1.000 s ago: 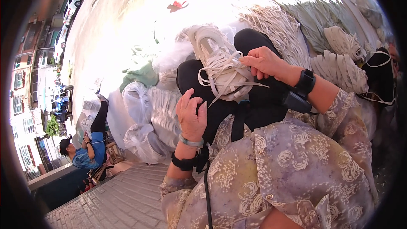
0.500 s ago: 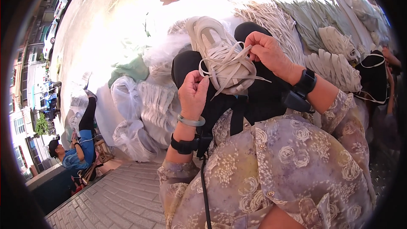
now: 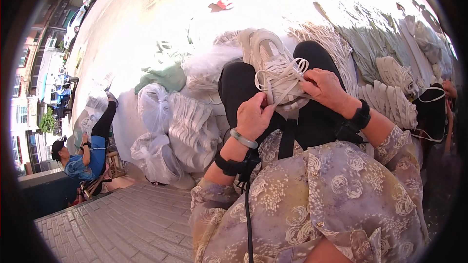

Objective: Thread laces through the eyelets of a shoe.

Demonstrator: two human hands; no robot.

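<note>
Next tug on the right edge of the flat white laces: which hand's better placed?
Right hand, probably: its thumb and index meet that edge of the flat white laces. The left hand sits lower in view, left of the pale beige lace-up sneaker.

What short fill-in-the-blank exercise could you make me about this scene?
1. On the pale shoe, the person's right grip pinches one of the ____ threaded across its front.
2. The pale bangle circles the person's ____ wrist.
3. The two small shoe-like things out on the bright ground are ____ in colour.
4. The person's trousers are ____ in colour.

Missing words: laces; left; red; black.
</note>
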